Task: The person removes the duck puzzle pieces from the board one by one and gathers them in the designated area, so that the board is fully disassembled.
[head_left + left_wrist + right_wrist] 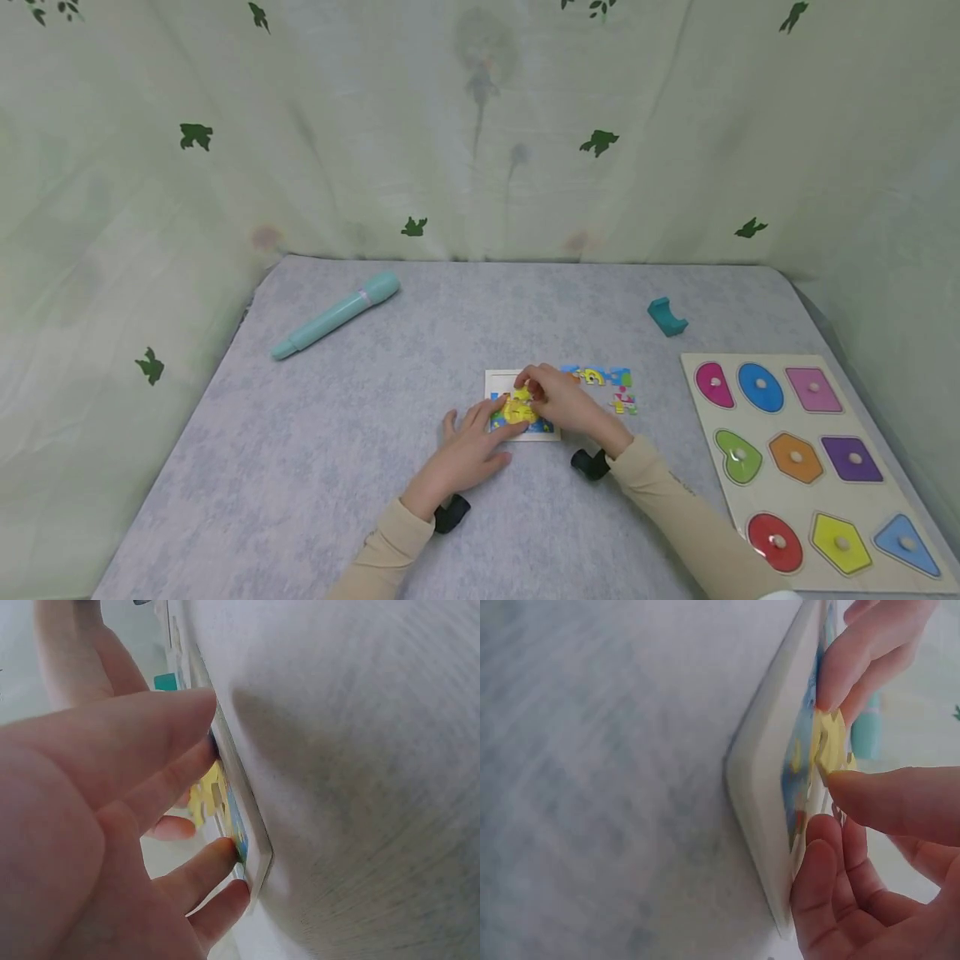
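A small jigsaw puzzle in a white frame (497, 378) lies on the table, its lower part filled with yellow and blue pieces. My left hand (468, 450) rests on it from the left, fingers spread and fairly straight, fingertips on the picture and near edge. From the right, my right hand (566, 402) pinches a yellow puzzle piece (830, 750) between thumb and fingers, tilted up over the board. The left wrist view also shows yellow pieces (201, 801) raised above the frame. Several loose puzzle pieces (621, 377) lie just right of the board, partly behind my right hand.
A large teal marker-shaped object (337, 317) lies at the back left. At the back right sits a curved teal block (666, 317). A wooden knobbed shape board (757, 433) covers the right side of the table. Printed curtains (480, 167) hang around it.
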Demonstrator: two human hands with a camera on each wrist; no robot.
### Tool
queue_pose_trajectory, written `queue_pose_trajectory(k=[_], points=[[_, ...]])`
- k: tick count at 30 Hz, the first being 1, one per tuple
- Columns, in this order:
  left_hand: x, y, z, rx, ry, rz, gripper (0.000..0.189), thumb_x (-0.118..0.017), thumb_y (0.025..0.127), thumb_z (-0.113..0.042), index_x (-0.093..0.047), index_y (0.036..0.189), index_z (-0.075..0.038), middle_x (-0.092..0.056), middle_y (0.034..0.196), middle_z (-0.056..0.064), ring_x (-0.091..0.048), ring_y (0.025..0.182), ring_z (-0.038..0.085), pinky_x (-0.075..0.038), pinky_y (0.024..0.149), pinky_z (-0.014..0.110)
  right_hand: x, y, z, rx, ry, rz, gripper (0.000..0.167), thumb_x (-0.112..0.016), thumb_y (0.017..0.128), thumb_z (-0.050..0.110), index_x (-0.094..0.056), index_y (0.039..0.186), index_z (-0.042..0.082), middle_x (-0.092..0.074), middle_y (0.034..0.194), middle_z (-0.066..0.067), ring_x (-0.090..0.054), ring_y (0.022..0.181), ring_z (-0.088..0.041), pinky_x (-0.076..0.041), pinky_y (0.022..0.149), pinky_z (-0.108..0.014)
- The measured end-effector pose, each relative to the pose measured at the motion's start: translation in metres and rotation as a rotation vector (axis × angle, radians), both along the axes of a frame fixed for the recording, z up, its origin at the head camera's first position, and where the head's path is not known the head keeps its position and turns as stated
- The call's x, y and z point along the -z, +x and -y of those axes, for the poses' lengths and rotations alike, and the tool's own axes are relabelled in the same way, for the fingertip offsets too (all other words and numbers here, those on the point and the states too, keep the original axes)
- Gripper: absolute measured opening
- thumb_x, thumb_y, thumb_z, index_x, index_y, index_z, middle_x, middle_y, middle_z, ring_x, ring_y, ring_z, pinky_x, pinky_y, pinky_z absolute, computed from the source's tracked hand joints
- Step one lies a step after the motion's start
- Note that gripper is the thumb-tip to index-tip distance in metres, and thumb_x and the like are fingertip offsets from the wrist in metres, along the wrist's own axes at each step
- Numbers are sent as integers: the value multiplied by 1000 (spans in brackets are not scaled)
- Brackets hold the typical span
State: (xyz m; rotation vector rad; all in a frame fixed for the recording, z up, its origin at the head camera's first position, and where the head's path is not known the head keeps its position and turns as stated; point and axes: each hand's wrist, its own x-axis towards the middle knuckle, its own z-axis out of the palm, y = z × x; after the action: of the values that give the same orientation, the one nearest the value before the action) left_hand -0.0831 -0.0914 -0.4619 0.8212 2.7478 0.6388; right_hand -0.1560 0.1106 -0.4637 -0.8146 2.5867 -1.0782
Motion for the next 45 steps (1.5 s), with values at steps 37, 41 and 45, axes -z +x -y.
queue_pose_trajectory(k=[37,41,45], points=[[3,0,0,-26,32,28,43,-60,96,-23,-54,138,-23,-24,154,10,-23,137,32,-11,99,69,-3,-8,-97,215,-22,164,17,-62,85,-5,-63,100,2,-53,84,-5,-49,76,-21,-44,63,-29],[3,0,-1,-28,38,24,43,-60,95,-22,-54,138,-23,-25,154,11,-23,137,32,-11,99,69,-2,-6,-100,222,-17,161,17,-64,84,-4,-62,101,1,-53,82,-5,-49,74,-21,-44,62,-29],[4,0,-1,-28,42,17,43,-61,95,-22,-55,138,-23,-25,154,11,-24,137,31,-11,99,69,0,-5,-99,222,0,143,15,-64,85,-4,-62,99,2,-53,81,-4,-49,72,-20,-44,61,-29]])
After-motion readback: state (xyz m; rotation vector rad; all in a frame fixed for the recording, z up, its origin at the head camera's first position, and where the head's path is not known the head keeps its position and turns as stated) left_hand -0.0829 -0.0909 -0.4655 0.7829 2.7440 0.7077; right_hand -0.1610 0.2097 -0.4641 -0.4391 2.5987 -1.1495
